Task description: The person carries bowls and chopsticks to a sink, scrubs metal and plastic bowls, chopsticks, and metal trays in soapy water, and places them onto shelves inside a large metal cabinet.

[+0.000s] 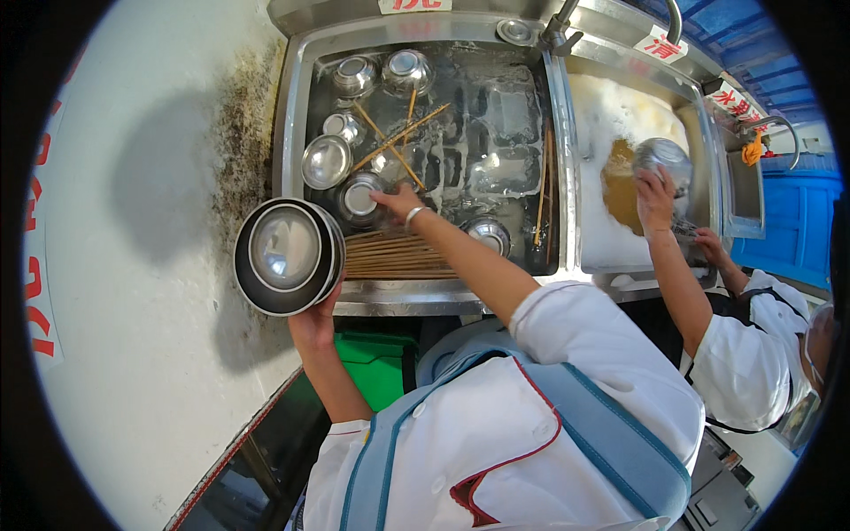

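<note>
My left hand [317, 317], beyond the sink's near left corner, holds a stack of black bowls with pale rims [240, 265]. A shiny steel bowl [285, 249] sits inside the top one. In the water-filled left sink basin [425, 289], my right hand [402, 201] has a fingertip against an upturned steel bowl [360, 199]; its other fingers are bent and partly hidden, so a grip is unclear. Beside that bowl floats or rests another steel bowl [327, 162]. Several wooden chopsticks [398, 259] lie along the near side, below my right forearm. Loose chopsticks [402, 138] cross farther in.
More steel bowls [407, 72] stand at the back. At the near right is another steel bowl [488, 237]. A co-worker's hands [654, 196] handle a steel bowl [663, 159] over the foamy right basin [588, 249]. Faucets [558, 33] rise behind; a stained wall [246, 133] borders the left.
</note>
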Action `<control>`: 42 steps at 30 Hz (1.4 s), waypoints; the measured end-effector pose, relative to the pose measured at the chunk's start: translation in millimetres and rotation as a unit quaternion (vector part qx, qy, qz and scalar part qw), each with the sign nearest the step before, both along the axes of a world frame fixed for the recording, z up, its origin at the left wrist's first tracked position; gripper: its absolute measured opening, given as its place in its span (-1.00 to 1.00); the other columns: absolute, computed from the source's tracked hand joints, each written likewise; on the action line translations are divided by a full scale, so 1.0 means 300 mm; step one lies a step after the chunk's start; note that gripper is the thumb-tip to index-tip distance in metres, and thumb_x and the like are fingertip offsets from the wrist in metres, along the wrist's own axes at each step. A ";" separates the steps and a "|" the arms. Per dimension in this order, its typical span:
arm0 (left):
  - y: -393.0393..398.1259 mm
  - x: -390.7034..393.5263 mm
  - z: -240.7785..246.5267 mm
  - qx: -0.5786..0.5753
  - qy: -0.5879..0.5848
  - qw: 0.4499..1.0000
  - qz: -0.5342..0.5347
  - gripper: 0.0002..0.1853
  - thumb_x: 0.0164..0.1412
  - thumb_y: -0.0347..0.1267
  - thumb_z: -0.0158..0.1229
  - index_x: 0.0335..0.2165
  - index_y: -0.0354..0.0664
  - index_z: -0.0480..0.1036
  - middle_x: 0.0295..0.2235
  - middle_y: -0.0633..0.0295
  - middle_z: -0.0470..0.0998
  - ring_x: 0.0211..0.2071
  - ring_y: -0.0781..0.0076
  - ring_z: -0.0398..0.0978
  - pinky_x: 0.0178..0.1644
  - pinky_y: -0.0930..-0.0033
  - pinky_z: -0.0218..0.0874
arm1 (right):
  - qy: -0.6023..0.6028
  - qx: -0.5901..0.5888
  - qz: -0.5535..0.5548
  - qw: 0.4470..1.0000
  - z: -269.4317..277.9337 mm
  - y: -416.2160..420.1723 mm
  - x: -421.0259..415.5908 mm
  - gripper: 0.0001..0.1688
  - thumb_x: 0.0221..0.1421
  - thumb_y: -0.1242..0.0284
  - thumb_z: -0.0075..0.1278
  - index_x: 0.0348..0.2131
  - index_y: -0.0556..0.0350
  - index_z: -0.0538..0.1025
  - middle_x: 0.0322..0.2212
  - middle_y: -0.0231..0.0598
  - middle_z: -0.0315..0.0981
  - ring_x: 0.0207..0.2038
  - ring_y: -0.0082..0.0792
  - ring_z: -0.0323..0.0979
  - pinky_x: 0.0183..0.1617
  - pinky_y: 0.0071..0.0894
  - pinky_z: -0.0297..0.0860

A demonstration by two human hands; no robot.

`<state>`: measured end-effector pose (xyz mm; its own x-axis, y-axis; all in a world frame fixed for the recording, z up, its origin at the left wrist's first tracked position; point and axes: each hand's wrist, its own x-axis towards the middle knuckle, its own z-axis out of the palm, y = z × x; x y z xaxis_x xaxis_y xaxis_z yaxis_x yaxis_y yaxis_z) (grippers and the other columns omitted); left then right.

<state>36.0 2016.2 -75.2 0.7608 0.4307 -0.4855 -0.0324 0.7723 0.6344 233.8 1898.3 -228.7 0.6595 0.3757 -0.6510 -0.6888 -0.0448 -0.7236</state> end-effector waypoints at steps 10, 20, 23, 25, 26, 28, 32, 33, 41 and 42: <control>-0.050 -0.008 0.060 0.012 -0.011 1.000 0.016 -0.41 0.07 -0.23 -0.02 -0.01 -0.41 0.09 -0.09 -0.20 0.25 -0.17 -0.26 0.30 -0.26 0.17 0.40 | -0.217 0.066 0.118 0.967 -0.007 0.111 0.105 -0.70 -0.38 0.60 0.14 -0.49 0.21 0.39 -0.44 -0.29 0.39 -0.45 -0.42 0.37 -0.39 -0.37 0.33; -0.090 0.069 0.022 0.000 0.003 0.999 -0.052 -0.49 0.09 -0.27 -0.08 -0.06 -0.45 0.16 -0.14 -0.20 0.30 -0.17 -0.21 0.32 -0.18 0.15 0.36 | -0.573 -0.083 0.308 0.754 0.118 -0.443 0.104 -0.88 -0.25 0.53 0.04 -0.53 0.05 0.48 -0.44 -0.32 0.39 -0.38 -0.39 0.36 -0.36 -0.40 0.32; -0.093 0.111 0.021 0.026 0.017 0.997 -0.077 -0.50 0.12 -0.22 -0.08 -0.05 -0.35 0.16 -0.14 -0.08 0.34 -0.19 -0.05 0.37 -0.23 0.16 0.39 | -0.073 0.124 -0.015 0.989 0.268 -0.490 0.097 -0.78 -0.09 0.45 0.04 -0.38 0.14 0.40 -0.46 -0.39 0.38 -0.48 -0.55 0.30 -0.39 -0.53 0.27; -0.107 0.152 0.009 0.033 0.019 0.995 -0.090 -0.52 0.13 -0.22 -0.10 -0.06 -0.34 0.17 -0.16 -0.07 0.35 -0.22 -0.01 0.39 -0.26 0.18 0.41 | -0.300 0.104 -0.008 0.948 0.328 -0.512 0.126 -0.75 -0.06 0.45 0.01 -0.33 0.16 0.35 -0.48 -0.35 0.36 -0.49 -0.56 0.29 -0.40 -0.49 0.27; -0.108 0.147 -0.004 0.035 0.029 0.995 -0.091 -0.53 0.14 -0.22 -0.11 -0.07 -0.34 0.17 -0.17 -0.06 0.36 -0.23 0.02 0.40 -0.27 0.19 0.42 | -0.376 0.037 0.025 0.925 0.456 -0.503 0.086 -0.76 -0.06 0.47 -0.01 -0.32 0.15 0.34 -0.50 -0.32 0.35 -0.49 -0.49 0.31 -0.39 -0.45 0.27; -0.138 0.165 -0.006 0.078 0.066 0.989 -0.108 -0.55 0.14 -0.25 -0.13 -0.08 -0.38 0.19 -0.17 -0.08 0.36 -0.19 0.01 0.38 -0.19 0.12 0.37 | -0.570 -0.059 0.088 0.815 0.630 -0.494 0.044 -0.77 -0.08 0.53 -0.05 -0.33 0.13 0.31 -0.54 -0.19 0.31 -0.43 -0.20 0.33 -0.37 -0.35 0.27; -0.173 0.207 -0.083 0.077 0.066 0.981 -0.166 -0.50 0.13 -0.22 -0.10 -0.05 -0.35 0.15 -0.13 -0.08 0.32 -0.17 -0.01 0.36 -0.18 0.08 0.36 | -0.764 -0.077 0.202 0.608 0.763 -0.474 -0.031 -0.74 -0.14 0.47 0.01 -0.35 0.08 0.34 -0.35 -0.20 0.30 -0.27 -0.17 0.30 -0.26 -0.31 0.26; -0.184 0.217 -0.091 0.057 0.059 0.981 -0.176 -0.50 0.12 -0.22 -0.08 -0.04 -0.34 0.14 -0.12 -0.08 0.31 -0.17 -0.01 0.36 -0.18 0.08 0.36 | -0.765 -0.054 0.233 0.597 0.768 -0.476 -0.046 -0.72 -0.15 0.46 0.02 -0.34 0.06 0.35 -0.30 -0.21 0.30 -0.24 -0.18 0.30 -0.23 -0.31 0.26; -0.207 0.212 -0.137 -0.027 0.038 0.988 -0.147 -0.44 0.07 -0.29 0.01 0.03 -0.19 0.07 0.01 0.05 0.18 -0.02 0.01 0.21 -0.04 -0.06 0.20 | -0.226 -0.334 0.256 0.879 0.178 -0.886 -0.024 -0.36 -0.08 -0.02 -0.14 -0.35 0.27 0.45 -0.38 0.16 0.37 -0.28 0.01 0.36 -0.21 -0.19 0.29; -0.248 0.232 -0.083 -0.052 0.019 0.989 -0.134 -0.44 0.07 -0.30 0.00 0.03 -0.20 0.07 0.01 0.03 0.19 -0.01 0.01 0.19 -0.03 -0.06 0.19 | -0.248 -0.350 0.188 0.884 0.100 -0.900 -0.061 -0.21 -0.10 -0.16 -0.25 -0.31 0.24 0.46 -0.36 0.20 0.37 -0.30 0.04 0.37 -0.18 -0.17 0.28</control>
<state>105.7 1941.7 -100.1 0.8211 0.1623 -0.5472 0.2049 0.8110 0.5480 215.6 1628.2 -198.6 0.8430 0.2486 -0.4770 -0.1364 -0.7590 -0.6367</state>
